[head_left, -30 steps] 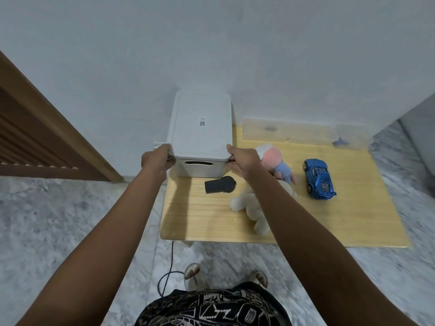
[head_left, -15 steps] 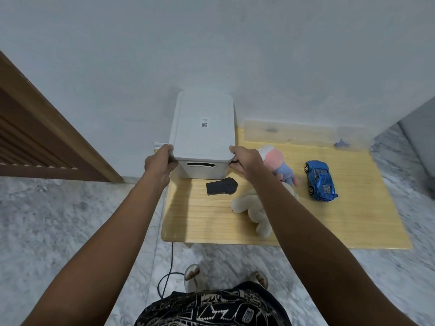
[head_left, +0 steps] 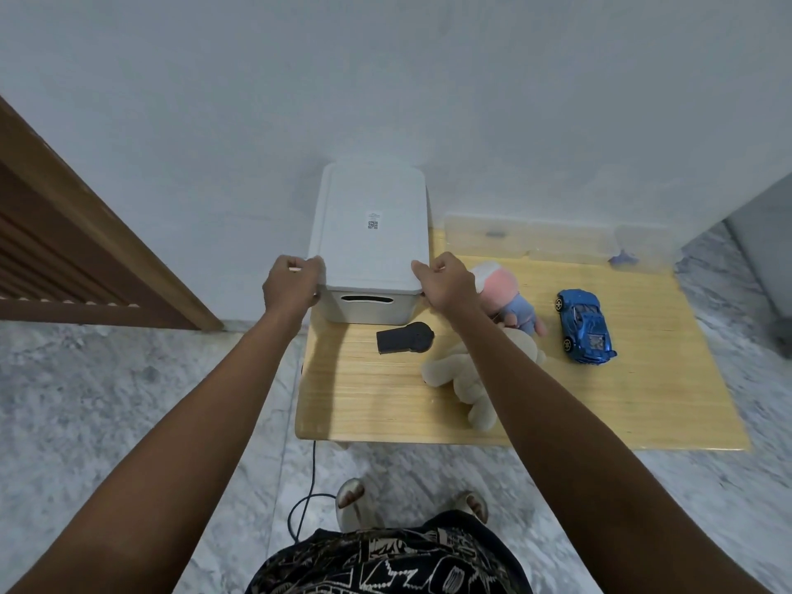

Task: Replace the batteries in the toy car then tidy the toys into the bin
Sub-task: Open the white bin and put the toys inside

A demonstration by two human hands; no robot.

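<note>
Fingers of both hands are curled around the near corners of a white lid (head_left: pixel 372 233) that sits on a white bin (head_left: pixel 364 308). The left hand (head_left: pixel 291 285) grips the lid's near left corner, and the right hand (head_left: pixel 445 282) grips its near right corner, both arms reaching forward from the bottom of the view. The bin stands at the far left corner of a low wooden counter (head_left: pixel 385 400), against a pale wall, with a slot handle showing on its near side and a small printed label on top of the lid. Just near of the bin lies a black remote-shaped object (head_left: pixel 405 337). To its right, a cream plush toy (head_left: pixel 467 379) lies on the counter, partly hidden by the right forearm. Beside it, farther back, lies a pink and blue plush toy (head_left: pixel 510 293), just right of the right hand. A blue toy car (head_left: pixel 583 325) sits on its wheels well to the right, apart from the plush toys. A clear plastic container (head_left: pixel 557 242) runs along the far edge of the counter against the wall. Grey marble floor (head_left: pixel 107 400) surrounds the counter, and a dark cable (head_left: pixel 310 486) trails on it near the person's feet.
</note>
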